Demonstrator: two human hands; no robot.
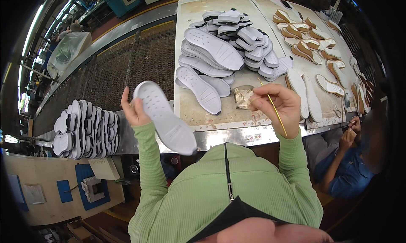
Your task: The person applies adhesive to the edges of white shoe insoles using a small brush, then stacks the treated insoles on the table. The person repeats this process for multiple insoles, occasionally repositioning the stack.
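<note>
My left hand (136, 111) is closed on a pale grey-white shoe sole (164, 116), tilted upright at the table's front edge, its face with small holes toward me. In my right hand (279, 105) a thin yellow stick (275, 110) slants between the fingers; its exact kind cannot be made out. The right fingertips pinch at a small tin (238, 104) filled with crumpled cream pieces (242, 95); whether they grip one is hidden. Just beyond, a loose sole (198, 88) lies at the front of a large heap of similar soles (220, 46).
Left of me several soles stand packed in rows (86, 129) beside a dark mesh conveyor (139, 57). Brown-and-white wedge soles (306, 50) are spread over the table's right side. A co-worker in a blue shirt (349, 173) sits close by on the right.
</note>
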